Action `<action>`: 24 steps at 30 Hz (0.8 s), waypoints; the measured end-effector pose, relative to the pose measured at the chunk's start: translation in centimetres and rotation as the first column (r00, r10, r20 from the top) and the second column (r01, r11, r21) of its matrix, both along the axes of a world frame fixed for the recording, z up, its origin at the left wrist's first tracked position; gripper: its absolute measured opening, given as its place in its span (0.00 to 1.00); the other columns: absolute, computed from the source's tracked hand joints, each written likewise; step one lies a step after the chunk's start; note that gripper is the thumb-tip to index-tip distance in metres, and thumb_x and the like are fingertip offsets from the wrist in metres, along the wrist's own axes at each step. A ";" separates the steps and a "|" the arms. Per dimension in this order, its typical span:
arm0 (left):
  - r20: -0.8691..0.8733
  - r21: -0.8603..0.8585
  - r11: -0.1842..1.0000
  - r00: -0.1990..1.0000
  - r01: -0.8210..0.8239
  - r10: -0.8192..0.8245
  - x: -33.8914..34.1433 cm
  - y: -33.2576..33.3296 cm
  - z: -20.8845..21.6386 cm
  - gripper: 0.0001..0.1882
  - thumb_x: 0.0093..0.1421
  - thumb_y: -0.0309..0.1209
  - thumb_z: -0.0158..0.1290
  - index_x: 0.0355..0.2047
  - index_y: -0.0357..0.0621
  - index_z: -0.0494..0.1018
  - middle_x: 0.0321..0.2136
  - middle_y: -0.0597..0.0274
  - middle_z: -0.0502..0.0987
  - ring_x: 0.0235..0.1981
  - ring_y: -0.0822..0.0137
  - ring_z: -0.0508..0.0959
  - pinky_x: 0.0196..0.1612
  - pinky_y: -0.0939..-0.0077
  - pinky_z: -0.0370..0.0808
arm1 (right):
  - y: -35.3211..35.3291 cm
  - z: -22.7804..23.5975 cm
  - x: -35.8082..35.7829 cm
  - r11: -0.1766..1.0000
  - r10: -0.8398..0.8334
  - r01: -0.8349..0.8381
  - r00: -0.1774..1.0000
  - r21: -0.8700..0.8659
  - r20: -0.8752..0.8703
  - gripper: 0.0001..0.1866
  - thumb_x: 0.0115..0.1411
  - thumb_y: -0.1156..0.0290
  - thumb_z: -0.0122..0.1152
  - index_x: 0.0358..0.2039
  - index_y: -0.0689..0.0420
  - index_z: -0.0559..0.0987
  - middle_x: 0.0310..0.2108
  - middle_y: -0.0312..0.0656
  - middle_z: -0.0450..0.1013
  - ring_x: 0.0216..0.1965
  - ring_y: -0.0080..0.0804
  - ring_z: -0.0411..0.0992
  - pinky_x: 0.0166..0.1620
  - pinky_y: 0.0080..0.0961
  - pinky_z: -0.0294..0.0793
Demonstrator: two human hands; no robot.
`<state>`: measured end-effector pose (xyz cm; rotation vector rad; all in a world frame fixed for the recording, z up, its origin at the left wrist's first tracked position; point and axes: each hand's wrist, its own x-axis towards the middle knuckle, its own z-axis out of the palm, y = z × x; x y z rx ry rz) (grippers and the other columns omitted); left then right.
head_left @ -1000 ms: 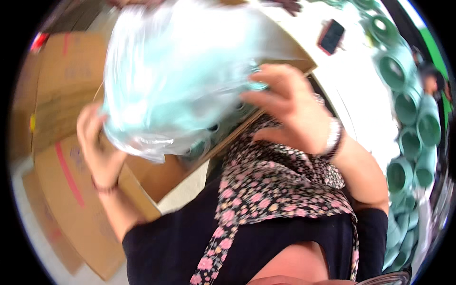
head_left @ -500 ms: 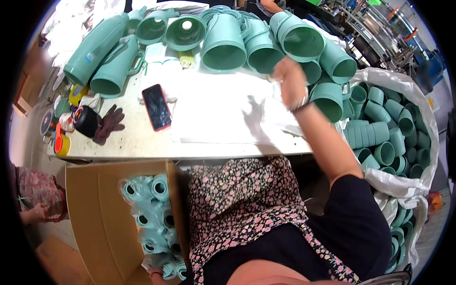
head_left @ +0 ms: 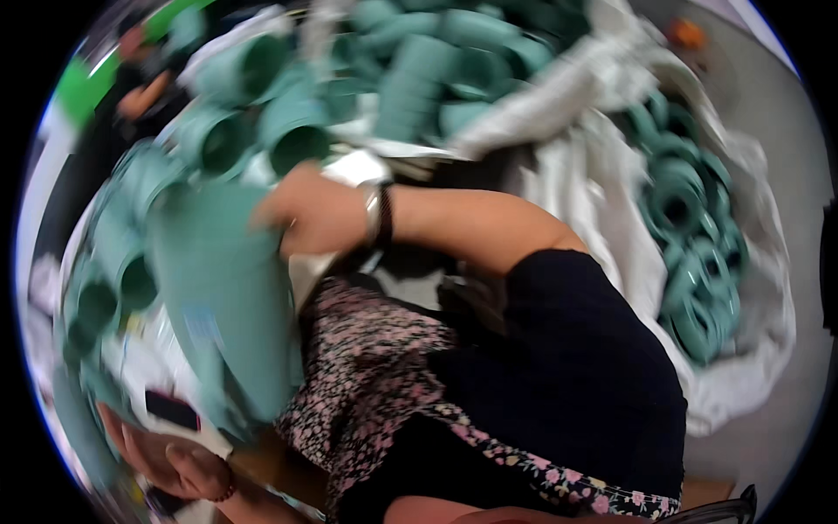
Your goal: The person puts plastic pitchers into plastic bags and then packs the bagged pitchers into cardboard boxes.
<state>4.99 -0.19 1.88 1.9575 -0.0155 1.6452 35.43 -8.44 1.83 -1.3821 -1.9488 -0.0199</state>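
A large teal thermos-jug body [head_left: 227,271] stretches across the left of the view, its wide end toward my right hand and its handle side low down. My right hand [head_left: 319,210] is closed on the rim at the wide end. Low at the left, my left hand [head_left: 179,463] has its fingers stretched out and holds nothing I can see, just short of the jug's lower end. More teal jug bodies [head_left: 214,140] lie along the table beyond, open ends facing me. The picture is smeared by motion.
A white sack [head_left: 567,83] full of teal cups [head_left: 419,79] stands at the back. Another white sack [head_left: 759,271] at the right holds teal ring-shaped parts [head_left: 676,201]. A phone [head_left: 173,410] lies on the table near my left hand. Another person [head_left: 140,96] is at the far left.
The view has swung to the right. My right hand, empty over the table before, now grips a jug body. My left hand has come up from beside the carton, fingers spread.
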 end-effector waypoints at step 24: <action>-0.601 -0.163 0.939 0.785 -0.303 0.149 5.9 2.2 -4.1 0.19 0.61 0.32 0.38 0.48 0.35 0.69 0.48 0.51 0.69 0.52 0.58 0.66 0.58 0.70 0.57 | -59.5 10.4 24.9 -0.471 -0.569 0.869 -0.433 0.154 0.699 0.15 0.59 0.69 0.42 0.43 0.59 0.72 0.42 0.56 0.71 0.45 0.53 0.69 0.47 0.45 0.68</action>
